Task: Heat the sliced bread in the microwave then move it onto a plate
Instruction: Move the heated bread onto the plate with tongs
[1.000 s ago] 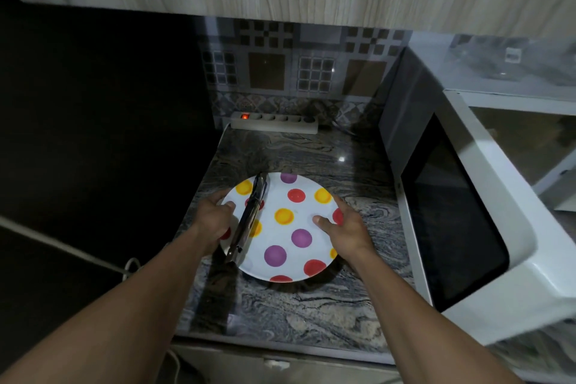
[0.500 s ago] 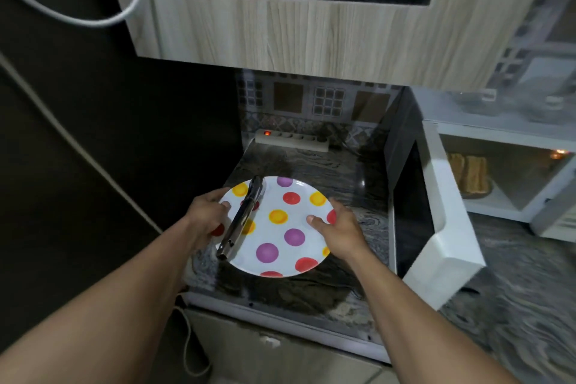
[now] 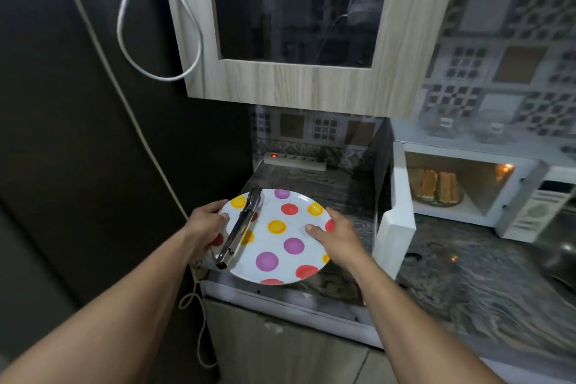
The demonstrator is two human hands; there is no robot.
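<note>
The sliced bread (image 3: pixel 436 186) sits inside the open microwave (image 3: pixel 473 184), lit from within, on its glass turntable. To its left, above the marbled desk (image 3: pixel 452 277), you hold a white polka-dot plate (image 3: pixel 277 237). Your left hand (image 3: pixel 207 227) has its grip clenched on the plate's left rim and on metal tongs (image 3: pixel 241 229) lying across it. Your right hand (image 3: pixel 338 238) clasps the right rim, thumb on top.

plate (image 3: pixel 290 227): white, red-yellow-purple dots | microwave (image 3: pixel 402 224): white | bread (image 3: pixel 436 185): probably golden-brown
</note>
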